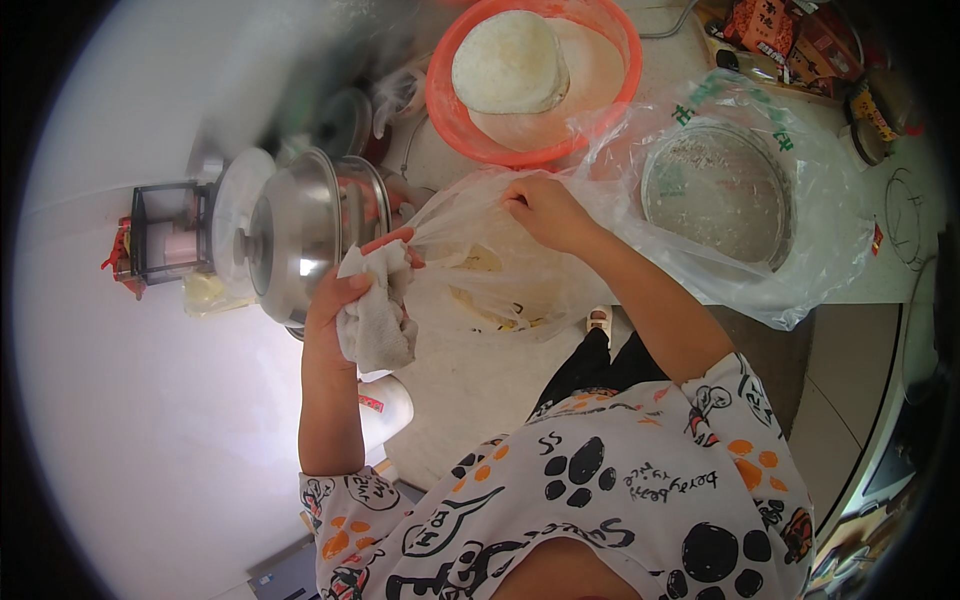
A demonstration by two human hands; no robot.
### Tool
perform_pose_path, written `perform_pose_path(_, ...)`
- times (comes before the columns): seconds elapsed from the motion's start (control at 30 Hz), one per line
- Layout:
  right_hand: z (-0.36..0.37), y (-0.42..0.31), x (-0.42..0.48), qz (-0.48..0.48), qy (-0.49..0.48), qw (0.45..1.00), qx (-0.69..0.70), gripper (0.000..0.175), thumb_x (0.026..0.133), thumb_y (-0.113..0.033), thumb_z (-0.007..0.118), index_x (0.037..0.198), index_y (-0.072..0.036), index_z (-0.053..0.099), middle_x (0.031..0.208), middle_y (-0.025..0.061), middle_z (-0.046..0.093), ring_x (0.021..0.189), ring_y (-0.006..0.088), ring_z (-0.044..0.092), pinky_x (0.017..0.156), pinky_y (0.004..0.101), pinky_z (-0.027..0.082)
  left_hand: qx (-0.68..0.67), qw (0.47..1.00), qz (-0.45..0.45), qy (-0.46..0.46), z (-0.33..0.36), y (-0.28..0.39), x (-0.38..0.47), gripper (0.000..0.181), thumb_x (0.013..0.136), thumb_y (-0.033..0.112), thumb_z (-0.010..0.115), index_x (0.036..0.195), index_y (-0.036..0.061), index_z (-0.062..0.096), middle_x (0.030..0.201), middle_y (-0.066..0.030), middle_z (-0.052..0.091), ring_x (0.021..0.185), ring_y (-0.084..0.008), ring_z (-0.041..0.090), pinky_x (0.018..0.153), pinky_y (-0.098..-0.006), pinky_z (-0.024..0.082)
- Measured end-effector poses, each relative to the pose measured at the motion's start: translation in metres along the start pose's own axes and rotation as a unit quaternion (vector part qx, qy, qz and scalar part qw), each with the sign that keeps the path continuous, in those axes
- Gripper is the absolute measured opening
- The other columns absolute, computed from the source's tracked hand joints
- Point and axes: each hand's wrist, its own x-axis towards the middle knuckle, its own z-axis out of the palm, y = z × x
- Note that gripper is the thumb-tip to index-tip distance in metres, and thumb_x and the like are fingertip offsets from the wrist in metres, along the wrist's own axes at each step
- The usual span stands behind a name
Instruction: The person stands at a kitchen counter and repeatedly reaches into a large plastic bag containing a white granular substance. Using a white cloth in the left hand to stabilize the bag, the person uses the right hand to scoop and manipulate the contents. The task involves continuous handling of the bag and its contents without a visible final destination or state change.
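Both of my hands are at a thin clear plastic bag, which hangs between them with pale yellowish contents showing through it. My left hand clasps a crumpled whitish cloth, and the bag's gathered edge reaches its fingers. My right hand is closed on the bag's upper edge. Just beyond it stands a red plastic basin holding a large round pale mass, possibly dough. Right of my right hand, a round, flour-dusted tray or pan lies under or inside another clear plastic bag.
A lidded stainless steel pot stands at the left, beside a black-framed rack. Packaged foods, a jar and a wire rack are at the right. The counter's edge runs below the tray. A white bin-like container stands lower left.
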Motion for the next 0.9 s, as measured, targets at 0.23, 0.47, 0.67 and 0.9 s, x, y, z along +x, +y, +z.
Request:
perform_pose_path(0.23, 0.008, -0.006, -0.002, 0.034, -0.016, 0.999, -0.009, 0.015, 0.079, -0.016, 0.059, 0.077, -0.002, 0.064, 0.085, 0.015, 0.064, 0.08, 0.0313, 0.062, 0.071, 0.0406, 0.049, 0.023, 1.0, 0.014, 0.009, 0.007, 0.002, -0.002, 0.079, 0.07, 0.04, 0.056, 0.129, -0.0105, 0.043, 0.105, -0.0155, 0.058, 0.092, -0.0163, 0.056, 0.066, -0.0186, 0.045)
perform_pose_path(0.47, 0.008, -0.012, -0.002, 0.047, -0.047, 0.998, -0.017, 0.015, 0.076, -0.017, 0.06, 0.077, -0.003, 0.063, 0.081, 0.0146, 0.064, 0.075, 0.0299, 0.061, 0.067, 0.0397, 0.048, 0.027, 1.0, 0.013, 0.003, 0.009, 0.003, -0.001, 0.079, 0.07, 0.04, 0.056, 0.128, -0.0112, 0.044, 0.103, -0.0154, 0.058, 0.086, -0.0147, 0.057, 0.061, -0.0173, 0.045)
perform_pose_path(0.67, -0.026, -0.001, -0.01, 0.116, -0.02, 0.992, 0.044, 0.016, 0.08, -0.013, 0.059, 0.076, 0.002, 0.056, 0.067, 0.0097, 0.055, 0.062, 0.0171, 0.052, 0.062, 0.0324, 0.044, -0.058, 0.998, -0.004, -0.013, -0.006, -0.003, -0.004, 0.079, 0.07, 0.031, 0.066, 0.133, -0.0102, 0.039, 0.107, -0.0181, 0.057, 0.069, -0.0185, 0.061, 0.059, -0.0247, 0.052)
perform_pose_path(0.9, -0.019, 0.01, -0.01, 0.097, -0.039, 0.994, -0.018, 0.018, 0.082, -0.014, 0.059, 0.078, 0.003, 0.057, 0.071, 0.0133, 0.06, 0.067, 0.0238, 0.058, 0.065, 0.0353, 0.046, -0.043, 0.999, 0.001, -0.021, -0.003, -0.003, -0.004, 0.081, 0.069, 0.032, 0.068, 0.133, -0.0106, 0.039, 0.105, -0.0177, 0.058, 0.07, -0.0177, 0.062, 0.058, -0.0244, 0.053)
